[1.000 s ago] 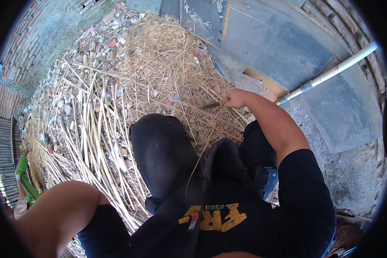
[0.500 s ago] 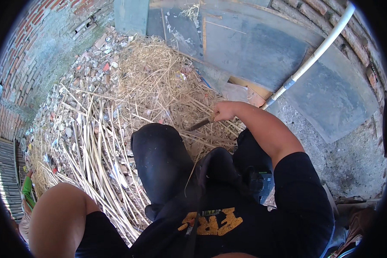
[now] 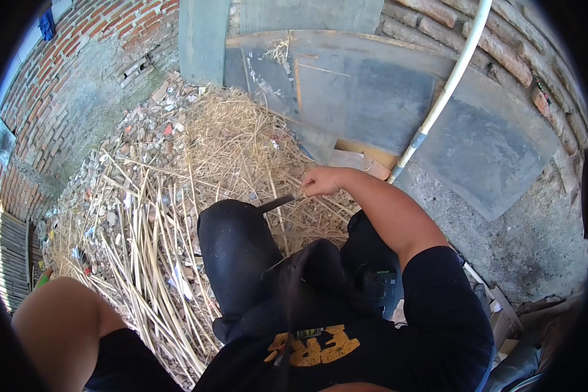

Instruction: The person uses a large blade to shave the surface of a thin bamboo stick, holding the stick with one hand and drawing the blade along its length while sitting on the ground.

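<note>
My right hand (image 3: 322, 181) is closed around the handle of a knife (image 3: 277, 202) with a dark, flat blade. The blade points left, its end by my raised left knee (image 3: 235, 228). Under the hand and blade lie dry straw and thin split sticks. Only the bent left arm (image 3: 62, 326) shows at the lower left; my left hand is out of the picture. To the left of my leg, long pale split bamboo strips (image 3: 153, 261) lie in a loose pile.
Dry straw (image 3: 232, 137) and stony rubble (image 3: 121, 176) spread ahead. Dark boards (image 3: 366, 85) lean along the far right wall. A white pipe (image 3: 454, 81) slants down near my right hand. Brick walls (image 3: 91, 72) stand around. A slatted panel (image 3: 10, 255) is at the left edge.
My right hand with the knife has shifted slightly left, and the blade has come closer to my left knee. The view has tilted up, and my left elbow has moved further left.
</note>
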{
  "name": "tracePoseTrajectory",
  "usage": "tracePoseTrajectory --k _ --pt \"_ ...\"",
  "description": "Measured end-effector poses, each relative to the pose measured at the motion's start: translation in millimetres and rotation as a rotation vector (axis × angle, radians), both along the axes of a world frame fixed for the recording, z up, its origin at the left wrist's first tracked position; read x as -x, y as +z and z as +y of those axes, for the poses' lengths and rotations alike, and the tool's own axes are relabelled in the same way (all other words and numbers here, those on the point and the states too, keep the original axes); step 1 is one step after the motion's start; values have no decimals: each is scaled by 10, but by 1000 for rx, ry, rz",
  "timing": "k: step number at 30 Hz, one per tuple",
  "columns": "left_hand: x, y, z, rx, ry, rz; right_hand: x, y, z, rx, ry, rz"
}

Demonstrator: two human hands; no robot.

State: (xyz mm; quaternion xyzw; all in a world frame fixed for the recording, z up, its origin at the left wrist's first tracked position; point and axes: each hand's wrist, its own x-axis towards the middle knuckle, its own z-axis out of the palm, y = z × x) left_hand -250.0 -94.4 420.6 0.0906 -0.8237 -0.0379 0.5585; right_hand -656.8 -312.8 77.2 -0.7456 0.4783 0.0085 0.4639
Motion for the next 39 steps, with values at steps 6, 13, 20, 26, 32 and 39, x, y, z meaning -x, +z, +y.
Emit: tracePoseTrajectory --k 6,13,20,26,32,39 --pt "32 -142 -63 -64 28 94 192 186 104 43 -83 117" --pt "83 -319 -163 -113 7 173 418 235 220 152 -142 208" --pt "55 -354 -277 -110 -23 213 605 173 241 81 -282 59" --pt "-73 -330 -451 -108 -39 230 526 262 195 36 -272 164" --pt "-157 -311 -712 -115 -62 230 499 306 213 72 -296 180" --pt "-200 -344 -994 -155 -90 260 610 219 262 119 -307 140"
